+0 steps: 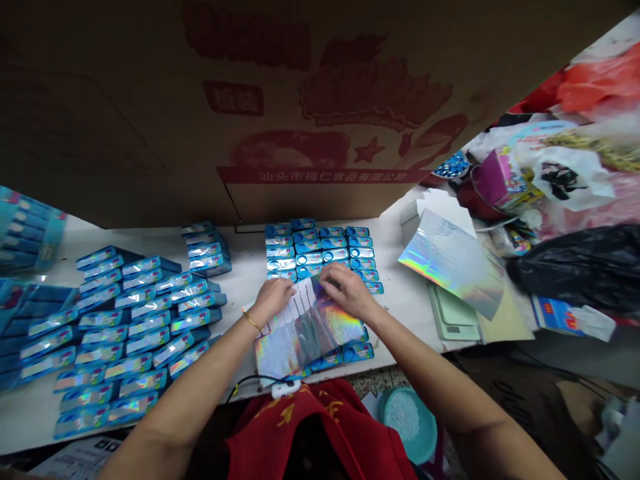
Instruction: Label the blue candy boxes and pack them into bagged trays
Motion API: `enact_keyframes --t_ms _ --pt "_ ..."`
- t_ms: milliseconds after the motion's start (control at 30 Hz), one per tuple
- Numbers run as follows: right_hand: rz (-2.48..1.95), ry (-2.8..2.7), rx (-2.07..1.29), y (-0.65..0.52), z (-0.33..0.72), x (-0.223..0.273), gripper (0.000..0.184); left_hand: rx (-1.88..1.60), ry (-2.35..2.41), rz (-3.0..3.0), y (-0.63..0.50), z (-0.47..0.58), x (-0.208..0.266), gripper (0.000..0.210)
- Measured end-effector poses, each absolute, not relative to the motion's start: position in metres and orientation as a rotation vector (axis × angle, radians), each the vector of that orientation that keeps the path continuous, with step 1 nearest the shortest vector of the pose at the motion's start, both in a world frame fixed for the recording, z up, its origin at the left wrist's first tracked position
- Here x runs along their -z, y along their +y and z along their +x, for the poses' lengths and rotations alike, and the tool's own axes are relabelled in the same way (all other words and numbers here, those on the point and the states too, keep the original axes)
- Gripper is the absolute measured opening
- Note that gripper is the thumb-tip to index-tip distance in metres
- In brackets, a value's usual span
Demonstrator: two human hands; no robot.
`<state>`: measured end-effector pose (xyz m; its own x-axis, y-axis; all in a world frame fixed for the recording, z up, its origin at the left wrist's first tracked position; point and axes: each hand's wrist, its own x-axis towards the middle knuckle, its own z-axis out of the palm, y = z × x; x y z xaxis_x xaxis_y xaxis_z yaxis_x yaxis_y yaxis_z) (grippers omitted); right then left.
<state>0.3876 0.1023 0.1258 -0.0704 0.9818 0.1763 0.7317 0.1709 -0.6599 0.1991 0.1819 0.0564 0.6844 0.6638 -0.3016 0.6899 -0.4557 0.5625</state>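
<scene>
Many blue boxes (147, 341) line the white table (246, 267) near a carton (175, 153)

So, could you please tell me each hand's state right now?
Left hand: closed, holding a shiny sheet.
Right hand: closed, holding the same sheet.

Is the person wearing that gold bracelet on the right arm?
No, the gold bracelet sits just behind the left hand, and no bracelet shows by the right hand.
</scene>
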Motion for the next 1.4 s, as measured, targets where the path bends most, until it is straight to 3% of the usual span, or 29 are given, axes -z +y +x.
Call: enact_keyframes --t_ms 100,233,333,467,733,1000,1267,1400 --pt "-1.726 -1.593 -0.751 0.129 0.389 -0.141 0.011 -0.184 1.059 2.057 0.182 0.195 -0.051 0.017" --pt "-1.747 -1.234 -1.046 0.167 0.383 -0.125 0.012 -0.668 1.104 1.283 0.194 0.195 -0.059 0.044" --pt "-1.683 -0.988 -1.231 0.183 0.373 -0.109 0.013 -0.760 1.069 0.860 0.205 0.197 -0.071 0.049" --pt "-1.605 -0.818 -1.318 0.194 0.362 -0.092 0.017 -0.810 1.128 0.839 0.223 0.197 -0.072 0.047" --pt "-1.875 -1.048 -0.810 0.257 0.341 -0.047 0.019 -1.033 1.362 1.172 0.299 0.190 -0.026 0.041" --pt "-2.200 -1.393 -0.526 0.285 0.333 -0.026 0.024 -0.840 1.586 1.381 0.340 0.195 0.014 0.037" --pt "-2.281 -1.656 -0.279 0.271 0.338 -0.035 0.031 -0.717 1.633 1.486 0.329 0.197 0.013 0.029" --pt "-2.148 -2.028 -0.199 0.261 0.339 -0.045 0.035 -0.614 1.538 1.676 0.316 0.194 -0.003 0.036"
